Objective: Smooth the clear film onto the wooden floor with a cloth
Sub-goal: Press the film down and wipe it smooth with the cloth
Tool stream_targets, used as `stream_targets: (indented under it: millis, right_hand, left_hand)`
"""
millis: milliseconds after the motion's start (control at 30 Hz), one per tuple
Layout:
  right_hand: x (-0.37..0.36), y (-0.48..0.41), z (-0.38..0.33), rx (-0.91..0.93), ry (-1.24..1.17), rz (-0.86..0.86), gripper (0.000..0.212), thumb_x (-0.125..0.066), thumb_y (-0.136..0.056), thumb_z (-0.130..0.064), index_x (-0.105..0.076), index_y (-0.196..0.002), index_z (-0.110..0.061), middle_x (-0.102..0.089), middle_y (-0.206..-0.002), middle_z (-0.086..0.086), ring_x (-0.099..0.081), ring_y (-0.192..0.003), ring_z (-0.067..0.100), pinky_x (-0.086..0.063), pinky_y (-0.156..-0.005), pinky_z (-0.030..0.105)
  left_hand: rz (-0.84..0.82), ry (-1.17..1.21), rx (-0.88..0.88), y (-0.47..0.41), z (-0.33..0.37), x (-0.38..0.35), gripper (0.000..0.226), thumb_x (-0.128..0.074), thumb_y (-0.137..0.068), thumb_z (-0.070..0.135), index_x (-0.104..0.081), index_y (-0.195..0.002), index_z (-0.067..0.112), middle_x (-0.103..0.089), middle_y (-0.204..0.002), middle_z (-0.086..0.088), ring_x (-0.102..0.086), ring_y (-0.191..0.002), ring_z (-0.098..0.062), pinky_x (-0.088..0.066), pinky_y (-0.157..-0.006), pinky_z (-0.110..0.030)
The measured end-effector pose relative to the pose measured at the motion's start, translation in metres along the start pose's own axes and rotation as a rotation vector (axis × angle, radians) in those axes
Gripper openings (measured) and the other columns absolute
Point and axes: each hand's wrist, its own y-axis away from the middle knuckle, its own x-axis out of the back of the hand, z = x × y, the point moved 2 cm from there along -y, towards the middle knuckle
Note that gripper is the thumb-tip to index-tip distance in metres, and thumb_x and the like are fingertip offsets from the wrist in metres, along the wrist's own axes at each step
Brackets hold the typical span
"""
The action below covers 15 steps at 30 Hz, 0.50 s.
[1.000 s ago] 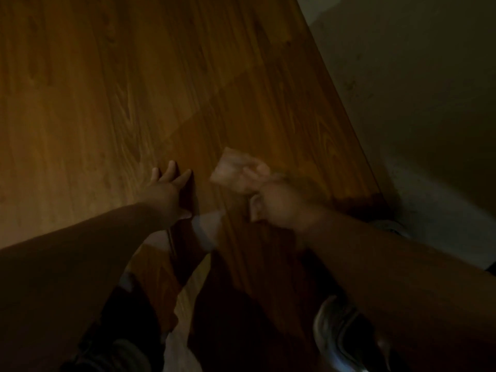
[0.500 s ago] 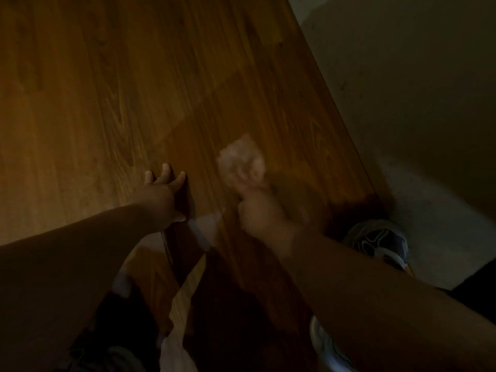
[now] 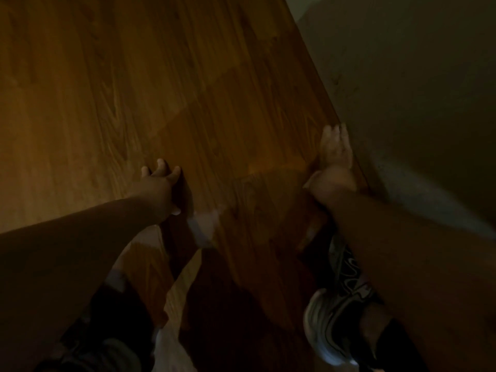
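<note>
Brown wooden plank floor (image 3: 112, 108) lies under the thin clear film (image 3: 241, 135). The left hand (image 3: 158, 183) presses flat, fingers spread. The right hand (image 3: 331, 181) grips a pale crumpled cloth (image 3: 335, 146) by the grey wall (image 3: 402, 76). This looks like mid-wipe; next, rub toward the middle.

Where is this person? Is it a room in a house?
Probably an indoor room, dimly lit, maybe in a house. There is a wooden floor of planks meeting a plain wall, and the person crouches in a sneaker, left hand on the floor, right hand pressing a cloth by the wall.
</note>
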Motion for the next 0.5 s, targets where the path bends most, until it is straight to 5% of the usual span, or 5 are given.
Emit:
stream_targets:
  millis: [67, 133, 200, 333, 500]
  right_hand:
    - [-0.032, 0.024, -0.041, -0.010, 0.039, -0.100, 0.037, -0.041, -0.091, -0.014, -0.056, -0.125, -0.008, -0.050, -0.135, 0.020, -0.047, -0.123, 0.036, -0.041, -0.092, 0.036]
    - [-0.063, 0.059, -0.084, 0.235, 0.131, -0.011, 0.053, -0.022, -0.094, -0.016, -0.030, -0.145, -0.011, -0.023, -0.153, 0.019, -0.025, -0.139, 0.038, -0.024, -0.111, 0.052]
    - [-0.087, 0.093, -0.115, 0.446, 0.030, -0.067, 0.066, -0.036, -0.095, -0.021, -0.005, -0.152, -0.018, -0.005, -0.160, 0.009, -0.004, -0.146, 0.030, -0.006, -0.116, 0.053]
    - [-0.094, 0.098, -0.114, 0.655, 0.003, -0.224, 0.070, -0.048, -0.093, -0.018, -0.012, -0.153, -0.018, -0.008, -0.160, 0.001, -0.004, -0.147, 0.018, -0.008, -0.118, 0.042]
    - [-0.038, 0.039, -0.042, 0.315, 0.023, -0.064, 0.051, -0.058, -0.089, -0.017, -0.045, -0.137, -0.009, -0.045, -0.140, 0.015, -0.043, -0.129, 0.031, -0.036, -0.103, 0.036]
  left_hand:
    - [-0.008, 0.050, 0.013, 0.002, -0.001, 0.001, 0.107, -0.078, -0.077, 0.030, -0.003, -0.154, 0.026, 0.011, -0.159, -0.011, -0.003, -0.142, -0.047, -0.025, -0.113, -0.051]
    - [-0.018, 0.121, 0.035, 0.004, -0.001, 0.000, 0.108, -0.078, -0.077, 0.027, -0.002, -0.154, 0.027, 0.014, -0.160, -0.007, 0.004, -0.144, -0.044, -0.019, -0.115, -0.051]
    - [-0.002, 0.171, 0.034, 0.004, -0.001, -0.001, 0.108, -0.079, -0.077, 0.023, -0.002, -0.153, 0.028, 0.013, -0.160, -0.005, 0.005, -0.144, -0.042, -0.017, -0.115, -0.051]
    - [0.031, 0.177, 0.006, 0.007, -0.011, -0.012, 0.103, -0.077, -0.078, 0.018, -0.007, -0.153, 0.027, 0.008, -0.161, -0.005, 0.000, -0.146, -0.039, -0.018, -0.115, -0.047]
    - [0.084, 0.173, -0.025, 0.007, -0.015, -0.022, 0.096, -0.073, -0.080, 0.020, -0.010, -0.153, 0.027, 0.005, -0.161, -0.005, -0.004, -0.146, -0.037, -0.024, -0.114, -0.045]
